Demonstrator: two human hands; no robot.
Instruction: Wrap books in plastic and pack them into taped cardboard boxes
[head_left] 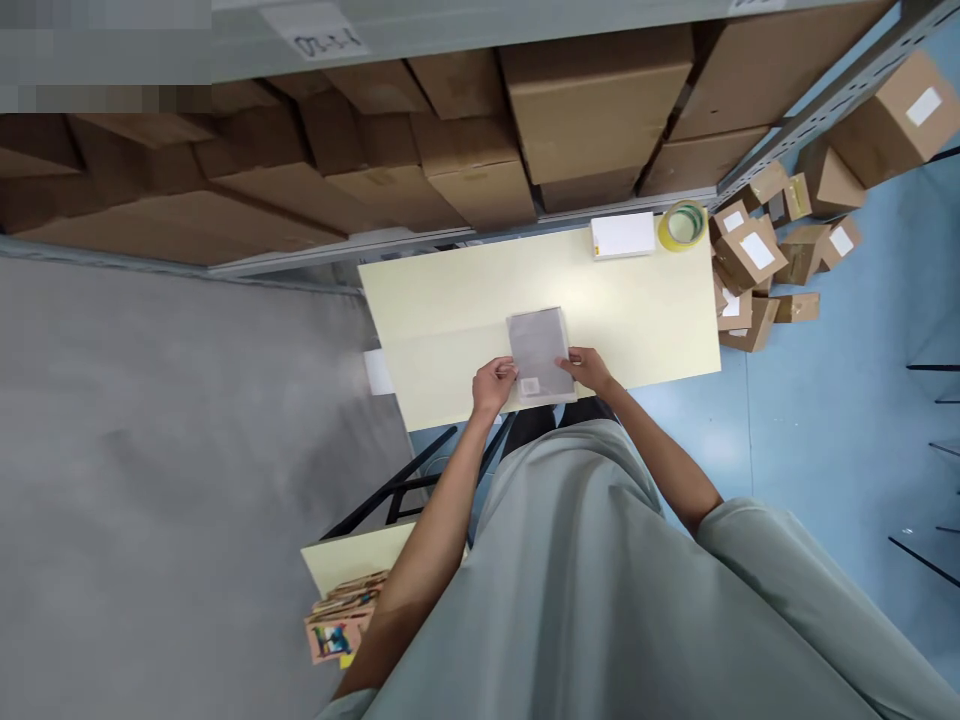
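A flat, grey rectangular package (537, 345) lies at the front edge of the pale table, right before my body. It has a shiny, clear-looking border and a small whitish label in its lower left corner; what is inside cannot be made out. With bent fingers, my left hand (494, 384) pinches its left edge near the bottom. On the opposite side, my right hand (589, 368) grips the right edge, thumb on top and the other fingers partly hidden at the side.
On the pale table (450, 320), a white box (622, 236) and a yellow tape roll (682, 225) stand at the back right. Shelving with cardboard boxes (600, 110) rises behind. More cartons (750, 250) are piled to the right. Printed packs (337, 630) sit at lower left.
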